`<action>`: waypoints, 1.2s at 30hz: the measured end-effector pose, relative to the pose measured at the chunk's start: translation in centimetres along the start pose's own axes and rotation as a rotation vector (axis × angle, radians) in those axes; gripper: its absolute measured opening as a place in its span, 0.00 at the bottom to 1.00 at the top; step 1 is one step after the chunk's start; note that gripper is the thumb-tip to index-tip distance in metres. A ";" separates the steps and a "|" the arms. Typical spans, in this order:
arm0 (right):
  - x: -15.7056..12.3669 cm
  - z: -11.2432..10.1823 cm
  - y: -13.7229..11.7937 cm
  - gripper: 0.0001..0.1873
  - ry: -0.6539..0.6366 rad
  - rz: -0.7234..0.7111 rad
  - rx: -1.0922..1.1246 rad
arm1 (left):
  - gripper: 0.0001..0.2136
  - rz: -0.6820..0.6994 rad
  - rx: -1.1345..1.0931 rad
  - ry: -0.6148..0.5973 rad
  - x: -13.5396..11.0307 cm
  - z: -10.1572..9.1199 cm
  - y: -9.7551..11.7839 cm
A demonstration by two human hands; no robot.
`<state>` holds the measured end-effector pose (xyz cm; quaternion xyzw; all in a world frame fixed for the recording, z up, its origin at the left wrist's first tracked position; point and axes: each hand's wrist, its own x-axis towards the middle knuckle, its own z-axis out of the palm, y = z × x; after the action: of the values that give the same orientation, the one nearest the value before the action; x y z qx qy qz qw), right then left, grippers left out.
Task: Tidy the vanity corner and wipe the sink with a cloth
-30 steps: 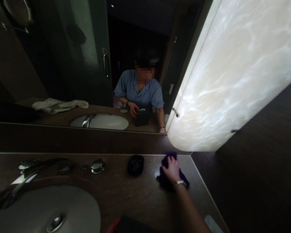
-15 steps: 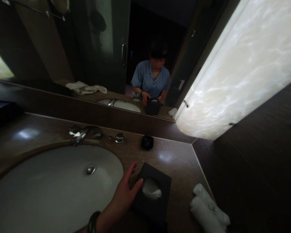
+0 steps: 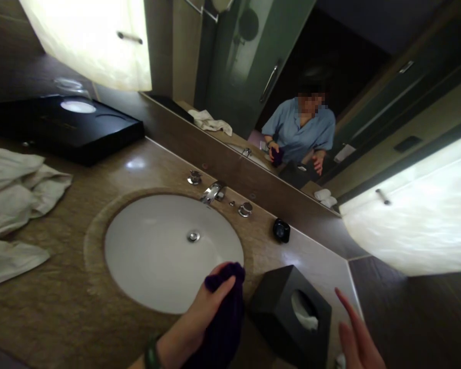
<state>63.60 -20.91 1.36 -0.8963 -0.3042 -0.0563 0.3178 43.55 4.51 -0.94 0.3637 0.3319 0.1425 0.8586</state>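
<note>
My left hand (image 3: 192,323) holds a dark purple cloth (image 3: 225,312) at the near right rim of the white oval sink (image 3: 165,251). Open, with fingers spread and nothing in it, my right hand (image 3: 355,335) hovers just right of a black tissue box (image 3: 292,312) that has a white tissue showing in its top slot. The box stands on the brown stone counter (image 3: 61,287) between my two hands.
A chrome faucet (image 3: 212,192) with two knobs stands behind the sink, and a small black dish (image 3: 281,230) sits at the mirror's foot. Crumpled white towels (image 3: 11,205) lie at the left. A black tray (image 3: 65,125) stands at the far left. The mirror (image 3: 276,92) reflects a person.
The view has swung left and down over the sink. The purple cloth has passed from my right hand to my left, which has left the tissue box. My right hand now hovers beside the box.
</note>
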 end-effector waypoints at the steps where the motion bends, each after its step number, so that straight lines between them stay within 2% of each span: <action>1: 1.3 1.1 0.0 0.34 0.002 0.041 0.010 | 0.37 0.016 -0.015 -0.061 1.2 1.5 0.2; 2: 2.3 2.2 0.1 0.36 -0.005 0.070 0.018 | 0.36 0.051 0.001 -0.145 2.5 3.3 0.1; 3: 3.0 3.2 0.2 0.38 -0.018 0.082 0.021 | 0.33 0.101 0.114 -0.214 3.9 5.0 -0.3; 5: 3.6 4.6 0.7 0.39 -0.044 0.066 0.005 | 0.26 0.403 0.528 -0.324 7.2 7.8 -1.4; 6: 3.7 4.9 0.9 0.39 -0.051 0.059 -0.007 | 0.24 0.459 0.638 -0.330 8.9 8.7 -2.1; 8: 3.3 5.1 1.6 0.36 -0.038 0.046 -0.030 | 0.22 0.468 0.752 -0.308 12.1 9.3 -3.2; 10: 3.0 4.8 2.5 0.33 -0.047 0.024 -0.058 | 0.21 0.415 0.794 -0.289 14.0 8.7 -4.3; 12: 2.7 4.4 3.4 0.28 -0.079 -0.006 -0.081 | 0.20 0.406 0.815 -0.274 13.6 7.6 -5.6; 15: 2.4 4.1 4.4 0.24 -0.126 -0.046 -0.097 | 0.21 0.459 0.782 -0.251 9.2 5.5 -7.7; 16: 2.3 4.0 4.3 0.23 -0.130 -0.049 -0.097 | 0.21 0.543 0.739 -0.240 7.6 5.0 -8.1; 18: 2.1 3.9 3.5 0.22 -0.115 -0.031 -0.083 | 0.18 0.573 0.684 -0.282 5.8 4.8 -7.8; 19: 2.1 3.9 2.8 0.22 -0.093 -0.010 -0.072 | 0.17 0.541 0.682 -0.307 5.9 5.2 -7.2; 20: 2.1 3.8 2.1 0.23 -0.066 0.013 -0.060 | 0.16 0.492 0.684 -0.274 6.8 5.7 -6.3; 23: 2.4 3.9 -0.1 0.25 -0.018 0.074 -0.030 | 0.17 0.394 0.804 -0.263 11.5 7.8 -4.1; 25: 2.6 4.1 -0.8 0.24 -0.035 0.094 -0.010 | 0.19 0.383 0.853 -0.235 13.6 8.4 -4.0; 26: 2.7 4.2 -1.0 0.24 -0.037 0.096 0.003 | 0.19 0.395 0.867 -0.235 13.6 8.2 -4.7; 28: 2.9 4.4 -0.9 0.23 -0.016 0.089 0.027 | 0.22 0.407 0.880 -0.225 11.9 6.5 -6.9; 31: 3.2 3.6 -0.9 0.22 0.028 0.072 0.083 | 0.29 0.333 0.821 -0.194 7.3 1.5 -11.1; 32: 3.2 2.9 -1.1 0.22 0.023 0.060 0.105 | 0.30 0.278 0.810 -0.231 6.0 -0.3 -12.0; 34: 3.3 0.9 -1.9 0.17 -0.060 0.023 0.113 | 0.28 0.280 0.858 -0.299 4.2 -3.1 -12.3; 36: 3.5 -1.3 -3.0 0.11 -0.227 -0.037 0.036 | 0.25 0.378 0.948 -0.306 3.2 -4.1 -10.6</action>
<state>64.78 -18.12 5.03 -0.8854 -0.3555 0.0454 0.2960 43.24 0.87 -12.17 0.7818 0.1594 0.0743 0.5982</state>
